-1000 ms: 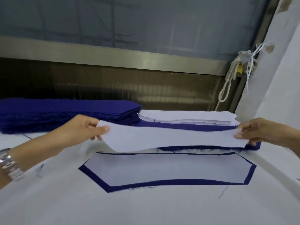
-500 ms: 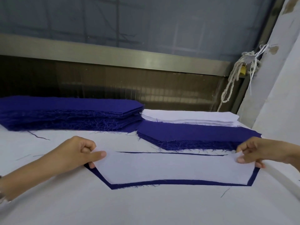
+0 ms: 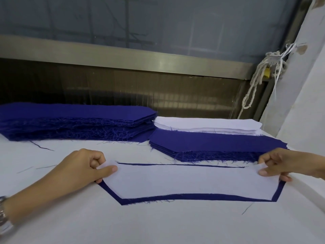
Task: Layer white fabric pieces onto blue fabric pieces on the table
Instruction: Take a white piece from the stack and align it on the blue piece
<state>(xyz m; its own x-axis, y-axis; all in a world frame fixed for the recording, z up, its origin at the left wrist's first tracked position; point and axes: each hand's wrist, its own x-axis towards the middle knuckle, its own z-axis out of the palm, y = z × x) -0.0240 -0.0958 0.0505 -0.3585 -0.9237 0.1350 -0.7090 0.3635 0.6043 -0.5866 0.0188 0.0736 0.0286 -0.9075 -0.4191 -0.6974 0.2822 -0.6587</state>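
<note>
Bare forearms, silver wristwatch (image 3: 4, 220) on left

1 view only, from a wide-angle camera worn on the person's head, looking forward and down across the table (image 3: 158, 226), close to its surface. The left hand (image 3: 84, 169) shows at the lower left, the right hand (image 3: 279, 164) at the right edge, each pinching an end of the white piece (image 3: 193, 182) at centre frame. A window (image 3: 158, 23) fills the top.
</note>
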